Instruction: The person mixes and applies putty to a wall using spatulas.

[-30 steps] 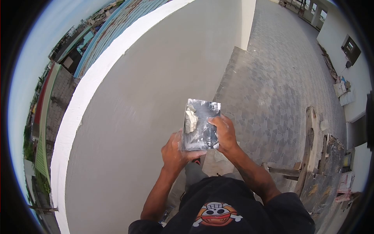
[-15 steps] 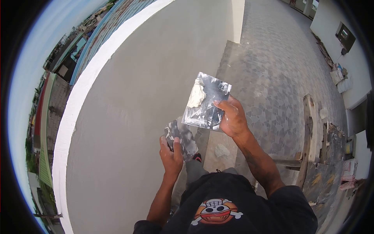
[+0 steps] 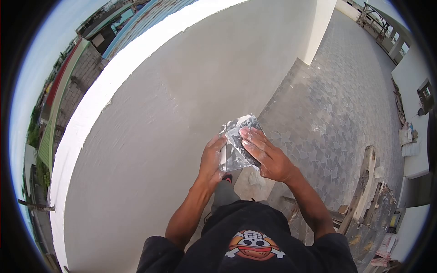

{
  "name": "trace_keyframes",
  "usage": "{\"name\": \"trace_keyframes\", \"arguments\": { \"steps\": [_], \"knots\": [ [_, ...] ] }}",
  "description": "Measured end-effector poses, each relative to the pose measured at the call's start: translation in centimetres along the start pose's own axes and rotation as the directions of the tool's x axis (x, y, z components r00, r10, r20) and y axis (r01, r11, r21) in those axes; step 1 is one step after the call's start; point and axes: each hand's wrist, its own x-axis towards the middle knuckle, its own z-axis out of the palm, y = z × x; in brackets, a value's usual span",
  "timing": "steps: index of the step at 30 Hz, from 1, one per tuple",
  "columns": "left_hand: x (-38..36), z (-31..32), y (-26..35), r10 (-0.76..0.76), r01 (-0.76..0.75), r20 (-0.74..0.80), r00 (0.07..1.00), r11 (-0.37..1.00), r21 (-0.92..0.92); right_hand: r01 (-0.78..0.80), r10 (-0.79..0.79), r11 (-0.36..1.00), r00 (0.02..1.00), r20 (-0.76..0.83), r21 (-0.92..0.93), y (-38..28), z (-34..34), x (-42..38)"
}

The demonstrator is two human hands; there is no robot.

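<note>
My left hand (image 3: 212, 160) is closed on the edge of a flat, putty-smeared plate (image 3: 231, 160). Above it, my right hand (image 3: 272, 161) presses its fingers over a second smeared plate (image 3: 248, 144), dark with white streaks. The two plates overlap and seem to touch face to face in front of my body. White putty shows along their upper edges; how much lies between them is hidden. To the left stands a smooth grey plastered wall (image 3: 150, 154), apart from both hands.
A white ledge (image 3: 86, 116) tops the wall, with roofs beyond it. Stone-patterned paving (image 3: 327, 109) stretches off to the right. Old wooden planks (image 3: 362, 189) lie at lower right, near a white building wall (image 3: 412, 68). A pale board (image 3: 255, 182) is by my feet.
My hands have come together: the right has moved down and its plate now lies over the left one. The putty lump seen on the right plate no longer shows. The view has shifted.
</note>
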Motion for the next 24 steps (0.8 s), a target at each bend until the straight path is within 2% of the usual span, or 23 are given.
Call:
{"name": "trace_keyframes", "arguments": {
  "steps": [7, 9, 10, 13, 16, 19, 22, 24],
  "knots": [
    [0.0, -1.0, 0.1, 0.020, -0.015, -0.062, 0.998, 0.997, 0.074, -0.035, 0.040, 0.997, 0.996, 0.081, -0.062, 3.1, 1.0, -3.2],
    [-0.3, -0.7, 0.4, 0.027, -0.019, -0.121, 0.992, 0.998, 0.065, -0.050, 0.064, 0.993, 0.989, 0.133, -0.105, 4.3, 0.4, -4.0],
    [-0.4, -0.6, 0.3, 0.028, -0.019, -0.152, 0.988, 0.998, 0.058, -0.083, 0.114, 0.982, 0.976, 0.184, -0.168, 4.7, -0.3, -4.6],
    [0.1, -2.1, -0.2, 0.068, -0.069, -0.137, 0.988, 0.998, 0.001, -0.215, 0.264, 0.947, 0.943, 0.200, -0.239, 6.3, -2.6, -5.7],
    [-0.5, -1.0, 0.7, 0.176, -0.167, -0.165, 0.971, 0.984, 0.066, -0.400, 0.405, 0.913, 0.912, 0.059, -0.086, 5.0, -5.2, -4.4],
    [-0.5, -0.7, 1.2, 0.219, -0.194, -0.244, 0.945, 0.973, 0.123, -0.183, 0.196, 0.977, 0.973, 0.122, -0.108, 2.8, -6.4, -0.4],
    [-0.4, -0.6, 1.4, 0.237, -0.188, -0.265, 0.935, 0.962, 0.196, 0.019, 0.025, 0.989, 0.955, 0.296, -0.147, 0.6, -6.3, 2.9],
    [-0.4, -0.4, 1.7, 0.245, -0.197, -0.231, 0.942, 0.957, 0.213, 0.086, -0.015, 0.981, 0.928, 0.373, -0.175, 0.0, -5.8, 4.2]
  ]
}}
